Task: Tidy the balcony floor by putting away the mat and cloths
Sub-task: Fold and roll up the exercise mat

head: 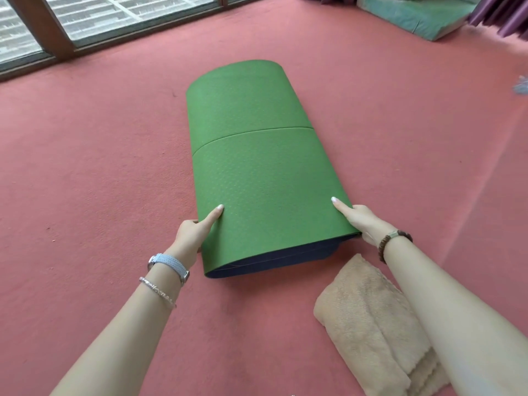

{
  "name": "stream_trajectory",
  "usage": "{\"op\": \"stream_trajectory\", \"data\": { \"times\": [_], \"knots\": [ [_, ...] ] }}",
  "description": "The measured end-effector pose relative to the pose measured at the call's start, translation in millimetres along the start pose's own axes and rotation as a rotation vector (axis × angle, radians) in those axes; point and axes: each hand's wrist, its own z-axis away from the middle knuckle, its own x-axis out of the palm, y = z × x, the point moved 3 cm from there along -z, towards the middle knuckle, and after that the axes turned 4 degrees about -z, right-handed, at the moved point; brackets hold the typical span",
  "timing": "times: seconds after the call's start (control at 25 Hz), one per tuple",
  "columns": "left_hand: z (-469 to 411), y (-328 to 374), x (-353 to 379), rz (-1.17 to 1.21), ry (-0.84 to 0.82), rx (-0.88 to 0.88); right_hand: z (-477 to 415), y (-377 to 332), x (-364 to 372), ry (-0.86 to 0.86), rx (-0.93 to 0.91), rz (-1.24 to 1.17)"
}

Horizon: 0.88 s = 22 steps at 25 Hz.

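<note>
A green mat [257, 167] with a dark blue underside lies folded over on the pink carpet, its near end lifted a little. My left hand [194, 232] grips the near left corner, thumb on top and fingers underneath. My right hand [363, 221] grips the near right corner the same way. A folded beige cloth [368, 327] lies on the carpet at the lower right, partly under my right forearm.
A window with a brown frame [43, 35] runs along the far left. A green cushion [425, 15] and purple curtain [500, 18] sit at the far right. A small bluish item [521, 85] lies at the right edge. Pink carpet [100, 167] surrounds the mat.
</note>
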Motion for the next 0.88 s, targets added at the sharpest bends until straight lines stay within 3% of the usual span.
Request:
{"op": "stream_trajectory", "data": {
  "times": [0.24,0.56,0.72,0.88],
  "knots": [
    [2,11,0,0.04,0.02,-0.018,15,-8,-3,-0.027,0.095,-0.236],
    [17,31,-9,0.181,0.007,-0.035,55,-39,10,-0.079,0.022,-0.312],
    [34,58,-23,0.208,-0.007,0.079,76,-58,15,-0.09,-0.086,-0.251],
    [58,91,-44,0.209,-0.022,0.324,105,-85,20,-0.014,-0.354,-0.149]
  ]
}}
